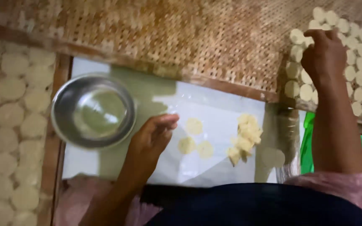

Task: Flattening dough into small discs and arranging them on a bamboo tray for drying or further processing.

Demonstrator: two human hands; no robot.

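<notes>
A woven bamboo mat [189, 37] stretched across the far side, above a white board [214, 121]. A steel bowl [93, 111] sat at the board's left edge. The left hand [151, 138], fingers together and holding nothing, hovered just beside three flat dough rounds [194, 140] mid-board. The right hand [324, 54], fingers curled, touched pale rounds [359, 62] on the right tray; whether it gripped one I cannot tell.

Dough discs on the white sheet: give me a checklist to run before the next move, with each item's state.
1. Three dough discs lie flat and apart on the white sheet: ok.
2. Left hand beside them, holding nothing visible: ok.
3. Right hand over the discs on the woven tray; whether it holds one: cannot tell.
4. Dough scraps heaped clear of the discs: ok.
5. Metal bowl upright; contents: cannot tell.
</notes>
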